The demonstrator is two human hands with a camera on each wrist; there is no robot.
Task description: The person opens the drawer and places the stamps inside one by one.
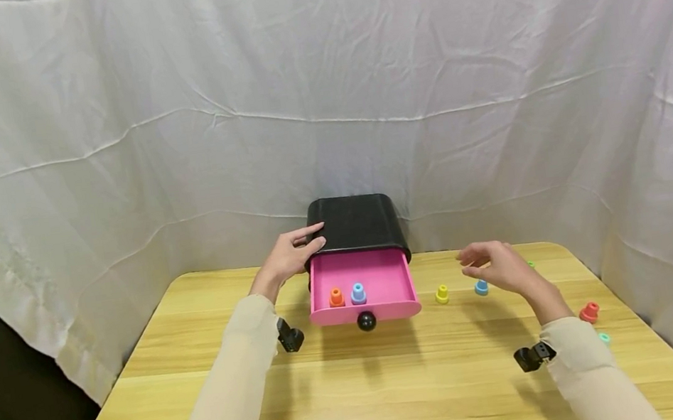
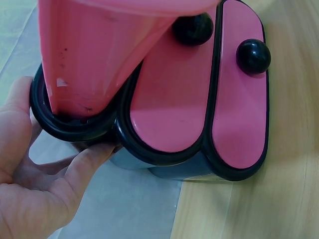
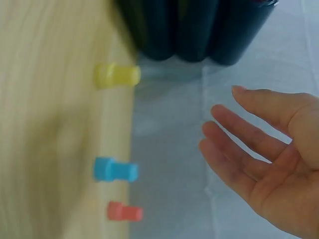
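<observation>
A black cabinet (image 1: 354, 225) stands at the table's far edge with its top pink drawer (image 1: 385, 278) pulled out. An orange peg (image 1: 336, 297) and a blue peg (image 1: 357, 293) stand inside the drawer. My left hand (image 1: 308, 239) grips the cabinet's top left corner, fingers on the lid and thumb on the side. The left wrist view shows that left hand (image 2: 55, 144) round the cabinet's corner (image 2: 75, 127), beside two closed pink drawers. My right hand (image 1: 472, 259) hovers open over the table, holding nothing, just above a light blue peg (image 1: 481, 287).
A yellow peg (image 1: 442, 294) stands right of the drawer. A red peg (image 1: 590, 312) and a teal peg (image 1: 604, 337) lie near the table's right edge. In the right wrist view, yellow (image 3: 117, 75), blue (image 3: 114, 169) and red (image 3: 124, 212) pegs show. White cloth surrounds the table.
</observation>
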